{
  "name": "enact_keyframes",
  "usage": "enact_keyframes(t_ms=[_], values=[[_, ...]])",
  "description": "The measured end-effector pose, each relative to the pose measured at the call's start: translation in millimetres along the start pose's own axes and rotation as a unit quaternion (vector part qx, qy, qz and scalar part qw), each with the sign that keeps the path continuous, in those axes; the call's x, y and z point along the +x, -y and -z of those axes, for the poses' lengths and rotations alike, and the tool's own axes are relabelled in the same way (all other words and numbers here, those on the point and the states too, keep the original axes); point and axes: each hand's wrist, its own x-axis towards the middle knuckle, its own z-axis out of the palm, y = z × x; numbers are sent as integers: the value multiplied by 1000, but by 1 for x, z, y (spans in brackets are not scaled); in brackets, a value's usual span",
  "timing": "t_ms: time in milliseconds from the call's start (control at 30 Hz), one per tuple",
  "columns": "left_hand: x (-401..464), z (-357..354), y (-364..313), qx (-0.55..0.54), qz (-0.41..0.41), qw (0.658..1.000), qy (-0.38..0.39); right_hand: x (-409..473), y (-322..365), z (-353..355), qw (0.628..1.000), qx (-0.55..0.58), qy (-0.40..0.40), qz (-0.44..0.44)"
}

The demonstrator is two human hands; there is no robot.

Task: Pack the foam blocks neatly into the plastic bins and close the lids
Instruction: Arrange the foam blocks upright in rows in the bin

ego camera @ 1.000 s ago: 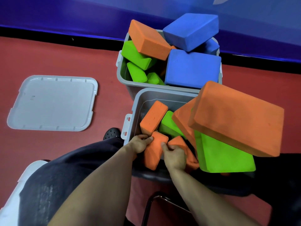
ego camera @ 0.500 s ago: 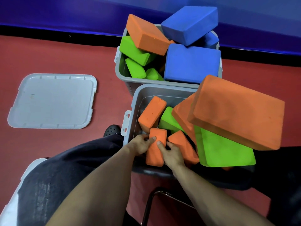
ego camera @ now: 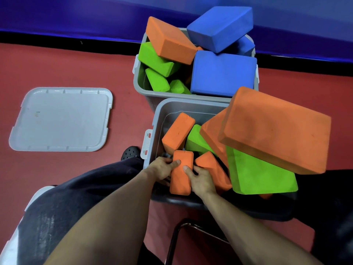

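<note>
Two grey plastic bins stand on the red floor. The near bin [ego camera: 159,119] holds orange and green foam blocks in a jumble; a large orange block [ego camera: 275,129] lies tilted over a big green block [ego camera: 261,176] at its right. My left hand [ego camera: 162,168] and my right hand [ego camera: 201,179] grip a small orange block [ego camera: 181,175] from both sides at the bin's near left corner. The far bin [ego camera: 139,83] is heaped with green, orange and blue blocks; a blue block [ego camera: 221,27] sticks out above its rim.
A grey lid [ego camera: 61,119] lies flat on the floor to the left. My dark trouser leg [ego camera: 76,197] and a black shoe [ego camera: 130,153] are beside the near bin. A metal chair frame [ego camera: 175,236] shows between my forearms. A blue wall runs behind.
Both hands turned the small orange block from tilted to nearly straight along the bin's near left side. The other blocks kept their places.
</note>
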Motion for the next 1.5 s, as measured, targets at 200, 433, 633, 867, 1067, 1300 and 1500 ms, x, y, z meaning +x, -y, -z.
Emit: enact_keyframes(t_ms=[200,433,633,867,1067,1300,1500], values=[[8,-5,3,63,-15,998,-7,7,-6,-3,1000,-7,5,7],[7,-8,-12,23,-17,995,-92,19,5,-5,991,-129,-22,-23],[16,-6,-23,-51,-70,983,-164,8,47,3,962,-183,-177,102],[19,-3,-31,-83,-80,981,-157,60,78,1,995,-92,-35,20],[22,1,-29,-100,-86,977,-170,84,84,-11,990,-131,29,-41],[25,0,-32,-160,-71,980,-94,95,74,-8,987,-160,22,18],[26,-2,-23,-83,-136,979,-131,93,66,-8,996,-88,-19,25]])
